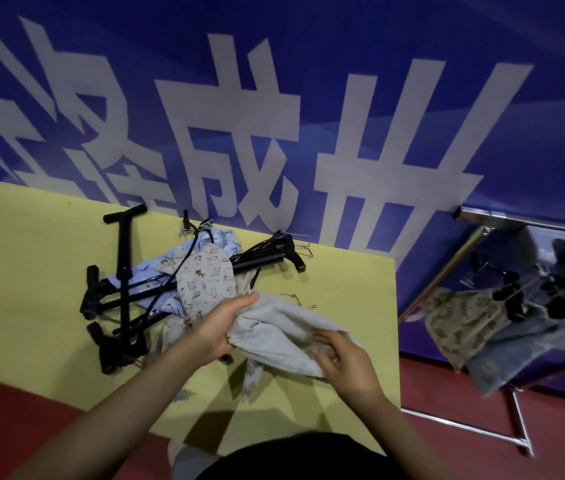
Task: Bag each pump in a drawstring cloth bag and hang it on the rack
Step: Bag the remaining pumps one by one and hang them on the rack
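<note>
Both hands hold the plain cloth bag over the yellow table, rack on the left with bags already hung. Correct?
Not quite: the rack stands on the right, as the head view shows. Left hand and right hand do hold the plain cloth bag over the yellow table, bags already hung.

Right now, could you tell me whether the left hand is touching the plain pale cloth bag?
Touching. The head view shows the left hand gripping one end of the plain pale cloth bag, fingers curled over its edge, while the right hand holds the other end.

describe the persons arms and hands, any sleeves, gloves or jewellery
Both forearms are bare up to the frame edge, with no sleeves showing. The left hand and right hand wear no gloves, and no rings, watch or bracelets are visible. A dark garment covers the torso at the bottom.
</note>
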### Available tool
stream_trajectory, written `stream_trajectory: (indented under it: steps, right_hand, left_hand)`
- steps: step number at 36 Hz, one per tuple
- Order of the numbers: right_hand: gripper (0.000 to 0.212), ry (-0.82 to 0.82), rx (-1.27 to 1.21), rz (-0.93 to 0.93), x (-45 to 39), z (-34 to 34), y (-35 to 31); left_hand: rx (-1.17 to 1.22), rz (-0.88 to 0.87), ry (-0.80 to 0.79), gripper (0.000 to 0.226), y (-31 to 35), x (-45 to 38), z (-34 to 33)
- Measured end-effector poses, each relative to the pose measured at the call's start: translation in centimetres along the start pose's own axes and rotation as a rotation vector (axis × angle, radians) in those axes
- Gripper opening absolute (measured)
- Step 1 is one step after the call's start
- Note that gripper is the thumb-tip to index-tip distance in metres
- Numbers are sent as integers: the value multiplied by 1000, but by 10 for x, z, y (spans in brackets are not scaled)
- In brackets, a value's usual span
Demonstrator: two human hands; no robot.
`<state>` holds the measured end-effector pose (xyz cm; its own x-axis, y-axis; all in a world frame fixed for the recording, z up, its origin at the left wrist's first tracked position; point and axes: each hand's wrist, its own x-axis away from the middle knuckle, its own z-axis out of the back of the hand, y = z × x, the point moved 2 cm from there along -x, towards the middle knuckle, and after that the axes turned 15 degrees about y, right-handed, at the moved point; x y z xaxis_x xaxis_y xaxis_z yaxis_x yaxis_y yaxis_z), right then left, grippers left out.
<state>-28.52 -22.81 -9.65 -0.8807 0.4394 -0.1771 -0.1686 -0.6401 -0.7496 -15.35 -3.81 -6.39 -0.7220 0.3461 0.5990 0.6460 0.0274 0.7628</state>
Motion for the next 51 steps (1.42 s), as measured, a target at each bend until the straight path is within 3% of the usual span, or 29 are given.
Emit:
stream_trajectory:
  steps: [3, 6, 10, 13, 17, 20, 23, 27, 33, 40, 42, 45, 48, 51]
  right_hand:
    - [40, -81, 85, 16, 4, 0, 3]
    - [41, -85, 111, 46, 4, 3, 5]
    - [18, -68, 118, 62, -2, 9, 1]
    - [46, -83, 181, 120, -10, 11, -4]
    - [54, -174, 328, 176, -25, 5, -7]
    - [47, -273, 411, 118, -33, -10, -2]
    - [32, -353, 309, 92, -38, -32, -5]
    - [15, -315, 137, 71, -48, -64, -33]
    - [18, -425, -160, -195, -56, -147, -102]
    - [43, -672, -168, -648, -39, -262, -157]
    - [41, -782, -181, -778, -26, -282, -163]
    - [28, -963, -389, -1012, -9, -311, -167]
    - [12, -812, -559, -1122, -9, -326, -166]
    - [11, -653, -561, -1019, -19, -316, -173]
  left_hand:
    - [-30, 14, 40, 49, -15, 0, 5]
    - [-96, -20, 137, 60, -26, -3, 12]
    - [-347, -325, 319, 38, -23, 0, 19]
    - [-429, -367, 432, 25, -18, -3, 28]
    - [-518, -284, 450, 16, -15, -13, 45]
    - [-583, -236, 375, 11, -14, -15, 51]
    - [-642, -182, 310, 17, -9, -15, 62]
    - [-644, -288, 460, 10, 8, -25, 100]
    - [-650, -357, 757, 16, 47, -42, 187]
    - [-545, 9, 817, 30, 65, -76, 284]
    - [-492, 19, 827, 23, 75, -80, 295]
    - [-431, 35, 819, 22, 90, -86, 301]
    - [-301, 78, 775, 16, 104, -96, 303]
    - [-221, 139, 736, 23, 112, -109, 311]
